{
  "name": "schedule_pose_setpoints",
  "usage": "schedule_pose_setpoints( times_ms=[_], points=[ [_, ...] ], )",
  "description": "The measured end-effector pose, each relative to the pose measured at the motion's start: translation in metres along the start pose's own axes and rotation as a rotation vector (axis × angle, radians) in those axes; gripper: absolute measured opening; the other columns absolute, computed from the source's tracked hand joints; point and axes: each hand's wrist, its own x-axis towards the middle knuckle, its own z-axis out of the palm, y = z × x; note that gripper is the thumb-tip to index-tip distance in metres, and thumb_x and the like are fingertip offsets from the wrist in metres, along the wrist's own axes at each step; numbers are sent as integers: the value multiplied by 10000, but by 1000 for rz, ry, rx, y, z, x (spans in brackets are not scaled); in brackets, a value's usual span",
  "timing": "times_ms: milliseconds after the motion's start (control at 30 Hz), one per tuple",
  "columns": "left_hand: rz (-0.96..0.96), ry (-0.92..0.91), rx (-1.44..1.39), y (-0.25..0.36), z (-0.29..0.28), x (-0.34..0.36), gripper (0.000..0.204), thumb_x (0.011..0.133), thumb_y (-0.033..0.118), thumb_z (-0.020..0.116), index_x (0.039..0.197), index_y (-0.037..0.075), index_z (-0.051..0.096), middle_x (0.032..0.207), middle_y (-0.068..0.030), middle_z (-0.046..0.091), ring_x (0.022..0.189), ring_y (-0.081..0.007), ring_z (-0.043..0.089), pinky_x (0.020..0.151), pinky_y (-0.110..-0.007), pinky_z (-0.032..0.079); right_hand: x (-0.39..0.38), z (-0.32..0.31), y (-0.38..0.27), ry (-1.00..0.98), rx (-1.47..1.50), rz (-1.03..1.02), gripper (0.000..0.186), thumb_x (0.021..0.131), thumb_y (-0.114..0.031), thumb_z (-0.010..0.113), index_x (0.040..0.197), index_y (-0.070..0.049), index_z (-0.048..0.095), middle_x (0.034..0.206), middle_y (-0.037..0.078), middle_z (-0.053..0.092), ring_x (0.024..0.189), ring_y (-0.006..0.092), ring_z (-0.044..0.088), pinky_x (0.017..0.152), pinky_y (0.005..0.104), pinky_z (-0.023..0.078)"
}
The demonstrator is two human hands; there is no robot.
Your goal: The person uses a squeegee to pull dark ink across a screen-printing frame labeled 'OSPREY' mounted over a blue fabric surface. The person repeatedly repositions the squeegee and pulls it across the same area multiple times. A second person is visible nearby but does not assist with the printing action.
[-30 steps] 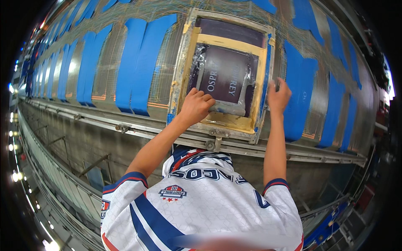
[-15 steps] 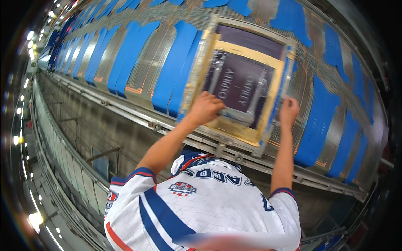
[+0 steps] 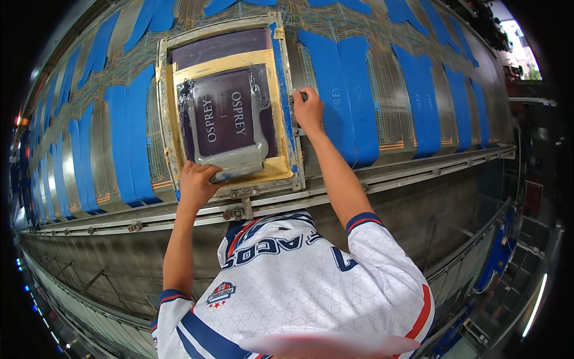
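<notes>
A rectangular printing screen [image 3: 295, 157] with a metal frame lies over the long table, its dark mesh edged with yellow tape. Pale lettering shows in the mesh, and grey-white ink is smeared around it. My left hand [image 3: 200, 184] is closed around the left end of a squeegee [image 3: 242, 171], which rests across the near end of the mesh beside the ink. At the frame's right side, my right hand [image 3: 309, 109] is curled into a fist next to a small dark piece on the edge. What its fingers hold is hidden.
Blue fabric pieces [image 3: 128, 140] lie in rows on the table, some at the right with faint pale print [image 3: 353, 102]. A metal rail [image 3: 412, 173] runs along the near edge, with a bracket [image 3: 244, 200] of the screen over it. Fine coloured lines cover the tabletop.
My view has turned, so the screen now appears farther left and more upright. My left hand still holds the squeegee at the screen's near end; my right hand stays closed beside the frame.
</notes>
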Motion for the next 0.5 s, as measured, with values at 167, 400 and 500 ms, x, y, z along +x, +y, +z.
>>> schedule_pose_setpoints(
  times_ms=[167, 400, 500],
  points=[
    [4, -72, 34, -25, 2, 25, 305, 615, 281, 878, 839, 124, 744, 794, -28, 717, 729, -231, 646, 770, -378, 422, 5, 14, 9, -1, -104, 1, 227, 881, -264, 672, 900, -39, 653, 836, 197, 681, 795, 415, 656, 671, 440, 494],
    [13, -43, 31, -93, -17, 158, 309, 659, 306, 870, 856, 104, 742, 686, -74, 680, 667, -297, 631, 741, -406, 456, 38, 3, -35, -306, -226, -122, 337, 867, -376, 698, 985, -60, 692, 997, 192, 696, 973, 375, 646, 808, 456, 501],
    [-21, -133, -5, -116, -24, 196, 323, 654, 354, 852, 865, 129, 755, 699, -105, 678, 720, -318, 643, 785, -424, 469, 69, 23, -94, -653, 50, -194, 437, 838, -431, 730, 1043, -45, 708, 1091, 174, 684, 1089, 330, 614, 885, 443, 493]
  ],
)
